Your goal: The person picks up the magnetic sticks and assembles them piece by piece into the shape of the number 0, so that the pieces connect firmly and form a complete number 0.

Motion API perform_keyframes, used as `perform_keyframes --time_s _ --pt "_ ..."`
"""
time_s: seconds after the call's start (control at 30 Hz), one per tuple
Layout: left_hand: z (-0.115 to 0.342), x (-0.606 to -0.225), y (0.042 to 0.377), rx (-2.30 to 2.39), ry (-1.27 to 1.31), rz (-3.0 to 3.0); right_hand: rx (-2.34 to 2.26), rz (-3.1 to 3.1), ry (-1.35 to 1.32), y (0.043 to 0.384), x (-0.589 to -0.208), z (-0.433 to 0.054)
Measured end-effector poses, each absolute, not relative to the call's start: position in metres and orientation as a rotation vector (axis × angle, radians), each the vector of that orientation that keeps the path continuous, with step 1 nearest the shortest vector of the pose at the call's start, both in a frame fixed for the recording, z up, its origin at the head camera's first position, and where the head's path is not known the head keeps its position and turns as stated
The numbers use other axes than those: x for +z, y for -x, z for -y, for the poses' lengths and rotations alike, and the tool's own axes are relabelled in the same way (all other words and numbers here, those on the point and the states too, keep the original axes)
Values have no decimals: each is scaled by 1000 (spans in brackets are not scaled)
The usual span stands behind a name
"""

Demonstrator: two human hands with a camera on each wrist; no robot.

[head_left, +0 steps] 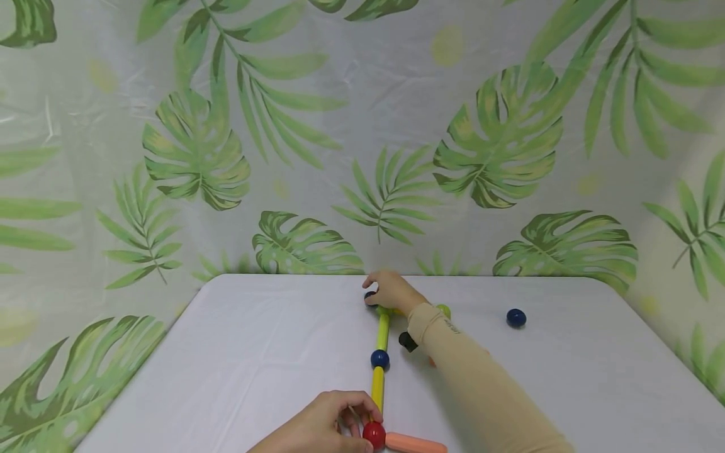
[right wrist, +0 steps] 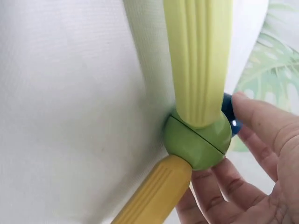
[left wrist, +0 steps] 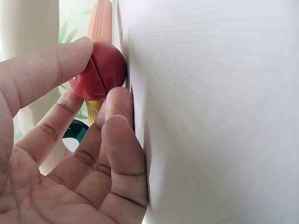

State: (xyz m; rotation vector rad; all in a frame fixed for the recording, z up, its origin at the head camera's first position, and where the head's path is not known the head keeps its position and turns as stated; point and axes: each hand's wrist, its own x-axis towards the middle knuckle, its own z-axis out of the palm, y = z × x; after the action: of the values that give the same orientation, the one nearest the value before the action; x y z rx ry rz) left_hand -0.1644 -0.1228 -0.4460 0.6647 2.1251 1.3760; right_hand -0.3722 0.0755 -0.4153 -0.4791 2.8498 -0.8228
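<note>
In the head view my left hand [head_left: 331, 423] pinches a red ball [head_left: 374, 435] at the table's front, with the thumb and fingers on its sides. A salmon rod [head_left: 416, 443] extends right from this ball, and a yellow rod [head_left: 377, 387] runs away to a blue ball [head_left: 380, 359]. From there a yellow-green rod [head_left: 383, 330] leads to a green ball [right wrist: 198, 140], clearest in the right wrist view. Beside that green ball my right hand [head_left: 396, 294] holds another blue ball [head_left: 370, 299], mostly hidden. An orange-yellow rod [right wrist: 156, 193] also joins the green ball.
Right of the chain lie a dark curved piece [head_left: 407, 341] and a light green ball [head_left: 443, 311]. An orange piece [head_left: 432, 362] is partly covered by my right sleeve [head_left: 481, 384]. A separate blue ball [head_left: 516, 318] sits farther right on the white table [head_left: 238, 358]. Behind hangs a leaf-patterned sheet [head_left: 391, 113].
</note>
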Motion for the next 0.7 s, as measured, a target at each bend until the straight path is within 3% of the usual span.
perform_keyframes --time_s 0.33,0.7 --pt "122 -446 165 1366 -651 -2115 -824 -2899 467 368 -417 -77" --pt "121 -448 164 1362 -583 -2104 -972 -2845 614 344 -392 -111"
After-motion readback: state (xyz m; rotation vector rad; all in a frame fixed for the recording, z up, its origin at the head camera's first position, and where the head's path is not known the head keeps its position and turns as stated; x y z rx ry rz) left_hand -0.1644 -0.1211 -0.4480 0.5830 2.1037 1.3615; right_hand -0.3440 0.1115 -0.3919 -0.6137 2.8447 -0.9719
